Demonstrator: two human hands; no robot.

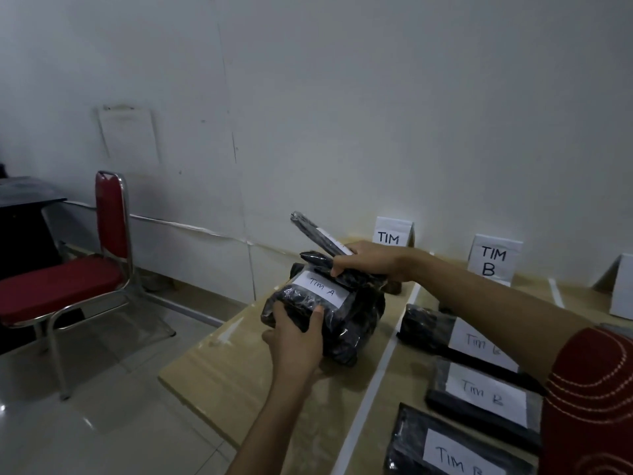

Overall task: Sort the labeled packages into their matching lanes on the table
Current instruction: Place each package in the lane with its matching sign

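Observation:
A bulky black plastic package labeled "TIM A" (342, 313) lies in the leftmost lane of the wooden table (239, 368). My left hand (298, 341) grips its near left corner, thumb on top. My right hand (370, 262) holds a thin flat black package (315, 231), tilted up to the left above the stack. A smaller black package (317, 260) sits under it on the "TIM A" bundle. Three black packages labeled "TIM B" (479, 395) lie in the lane to the right.
White tent cards reading "TIM" (392, 231) and "TIM B" (493, 260) stand at the table's back edge, with a third card (621, 289) at far right. White tape strips (376, 378) divide the lanes. A red chair (72, 272) stands left of the table.

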